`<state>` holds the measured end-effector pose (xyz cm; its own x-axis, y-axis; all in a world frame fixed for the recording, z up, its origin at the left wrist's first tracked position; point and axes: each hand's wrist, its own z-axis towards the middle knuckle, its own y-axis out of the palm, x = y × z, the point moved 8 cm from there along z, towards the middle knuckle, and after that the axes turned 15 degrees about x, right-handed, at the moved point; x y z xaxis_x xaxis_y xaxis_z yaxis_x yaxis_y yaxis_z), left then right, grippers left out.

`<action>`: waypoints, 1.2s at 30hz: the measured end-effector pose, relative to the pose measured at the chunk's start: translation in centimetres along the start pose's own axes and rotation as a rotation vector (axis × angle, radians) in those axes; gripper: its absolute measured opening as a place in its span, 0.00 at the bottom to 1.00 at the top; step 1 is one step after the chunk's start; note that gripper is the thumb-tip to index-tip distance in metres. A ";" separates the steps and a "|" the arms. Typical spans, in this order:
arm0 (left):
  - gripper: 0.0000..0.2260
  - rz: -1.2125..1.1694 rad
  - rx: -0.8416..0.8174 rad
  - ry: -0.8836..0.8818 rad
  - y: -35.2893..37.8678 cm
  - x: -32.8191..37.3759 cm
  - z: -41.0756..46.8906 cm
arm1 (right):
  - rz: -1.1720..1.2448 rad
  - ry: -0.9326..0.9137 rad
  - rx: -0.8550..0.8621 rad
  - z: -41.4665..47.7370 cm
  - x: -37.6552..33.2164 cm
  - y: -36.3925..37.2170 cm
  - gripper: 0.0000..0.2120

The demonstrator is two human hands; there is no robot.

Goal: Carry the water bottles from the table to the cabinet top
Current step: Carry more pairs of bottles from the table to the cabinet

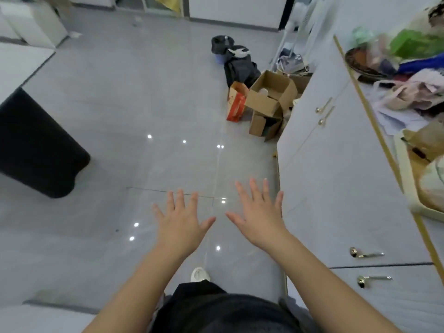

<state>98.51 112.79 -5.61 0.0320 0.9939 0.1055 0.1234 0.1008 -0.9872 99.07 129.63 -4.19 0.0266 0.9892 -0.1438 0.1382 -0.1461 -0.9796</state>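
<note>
Water bottles cannot be made out anywhere in this view, so their heading, their long axis and their place relative to either grip cannot be told. At the far left the corner of a white bench (21, 61) juts in, with a black base (36, 150) under it. Over the grey tiled floor (120, 104) the left hand (179, 222) reaches forward, palm down, fingers straight and spread, its grip wide and holding nothing. Just beside it, thumbs near but apart, the right hand (259, 217) lies the same way: flat, splayed, holding nothing. A white shoe (199, 273) shows below them. Farther ahead, open cardboard boxes (269, 97) stand by a black bag (237, 66). Along the right runs the white cabinet (336, 176) with gold handles (365, 254). The cabinet top (438, 239) is crowded with cloths (413, 92) and a cream tray (407, 186).
</note>
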 end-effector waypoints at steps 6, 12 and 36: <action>0.35 -0.053 0.021 -0.187 -1.5 -9.2 1.4 | -0.008 -0.143 -0.088 4.8 -9.1 1.7 0.35; 0.34 -0.081 0.018 -0.404 -1.2 -17.0 0.3 | -0.053 -0.307 -0.164 8.5 -16.5 3.8 0.36; 0.34 -0.392 -0.134 -0.970 0.2 -40.0 9.5 | -0.290 -0.953 -0.435 26.8 -48.2 10.8 0.35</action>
<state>87.87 73.48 -11.21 -0.8338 0.5084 0.2153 0.0640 0.4762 -0.8770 72.73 80.53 -11.58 -0.8169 0.5571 -0.1492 0.3594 0.2894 -0.8872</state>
